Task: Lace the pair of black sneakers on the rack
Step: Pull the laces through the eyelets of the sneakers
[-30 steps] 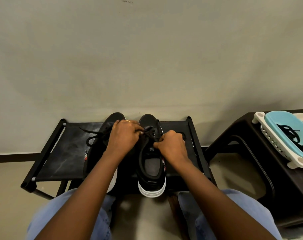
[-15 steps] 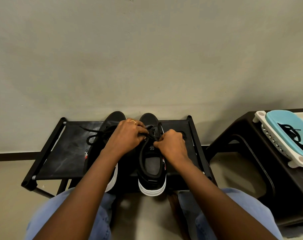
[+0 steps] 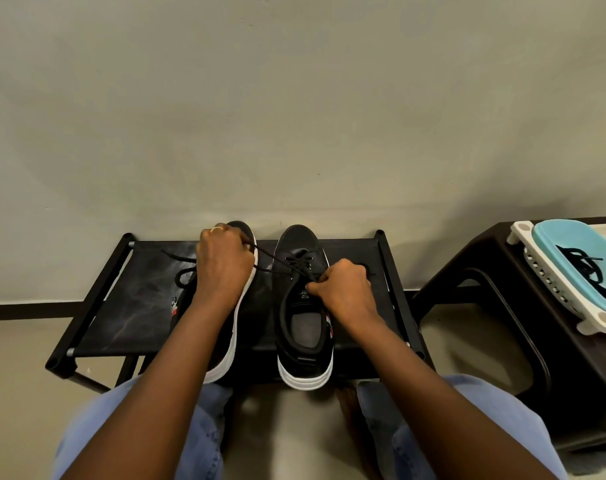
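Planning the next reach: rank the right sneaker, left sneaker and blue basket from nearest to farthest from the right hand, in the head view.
From the right hand:
1. Right sneaker, touching it, just left.
2. Left sneaker, further left, under the left hand.
3. Blue basket, far right on the brown stool.

The sneakers [image 3: 303, 306] look like matt black cloth with smooth white rubber soles. The rack [image 3: 135, 306] has a worn, marbled fabric shelf in a matt black frame. The blue basket [image 3: 571, 268] looks like smooth plastic.
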